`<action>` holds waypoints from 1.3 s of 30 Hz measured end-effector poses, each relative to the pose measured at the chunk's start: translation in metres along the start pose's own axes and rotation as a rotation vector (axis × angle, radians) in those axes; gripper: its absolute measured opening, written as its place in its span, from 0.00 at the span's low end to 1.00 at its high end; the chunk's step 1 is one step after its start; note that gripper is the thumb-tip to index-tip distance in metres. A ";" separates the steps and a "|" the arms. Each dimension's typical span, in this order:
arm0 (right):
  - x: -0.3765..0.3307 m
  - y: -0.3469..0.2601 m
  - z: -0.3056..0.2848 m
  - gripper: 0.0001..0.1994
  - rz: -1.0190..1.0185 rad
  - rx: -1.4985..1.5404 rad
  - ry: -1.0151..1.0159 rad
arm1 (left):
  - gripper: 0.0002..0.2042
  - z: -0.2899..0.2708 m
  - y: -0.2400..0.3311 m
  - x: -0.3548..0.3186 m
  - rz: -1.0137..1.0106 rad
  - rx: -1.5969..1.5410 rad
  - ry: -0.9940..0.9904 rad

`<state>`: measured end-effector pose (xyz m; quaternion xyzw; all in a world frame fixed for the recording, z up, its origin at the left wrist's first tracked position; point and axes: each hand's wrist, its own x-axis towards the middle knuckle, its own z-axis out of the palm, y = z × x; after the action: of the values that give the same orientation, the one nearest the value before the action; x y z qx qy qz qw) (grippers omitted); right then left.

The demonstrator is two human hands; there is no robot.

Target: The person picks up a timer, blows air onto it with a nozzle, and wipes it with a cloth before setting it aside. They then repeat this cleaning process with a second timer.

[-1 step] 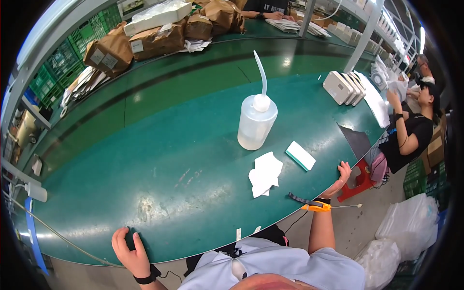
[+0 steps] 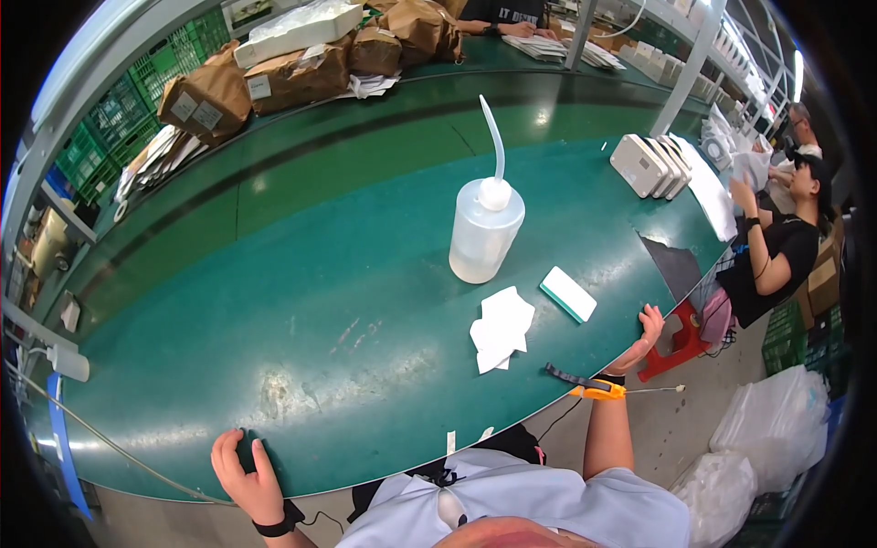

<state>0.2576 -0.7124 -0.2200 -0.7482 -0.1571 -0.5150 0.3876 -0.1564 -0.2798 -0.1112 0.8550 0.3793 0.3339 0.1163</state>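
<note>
My left hand rests at the near left edge of the green tabletop, thumb and fingers apart, holding nothing. At the near right edge lies my right hand, fingers stretched out and holding nothing. Closest to it is a white and green block, like an eraser or sponge. Left of that block several white paper or cloth pieces lie in a loose overlapping pile. Behind them stands a translucent squeeze wash bottle, upright, with a long bent spout. A black band and an orange tool sit by my right wrist.
White flat devices stand in a row at the back right. Brown wrapped parcels line the far side. A co-worker sits at the right beside a red stool. A thin hose crosses the left edge.
</note>
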 end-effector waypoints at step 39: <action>-0.002 0.001 0.001 0.27 0.030 -0.011 -0.002 | 0.10 -0.001 0.003 0.001 -0.020 -0.031 0.023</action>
<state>0.2578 -0.7123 -0.2227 -0.7531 -0.1436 -0.5093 0.3910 -0.1546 -0.2817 -0.1086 0.8454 0.3840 0.3482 0.1284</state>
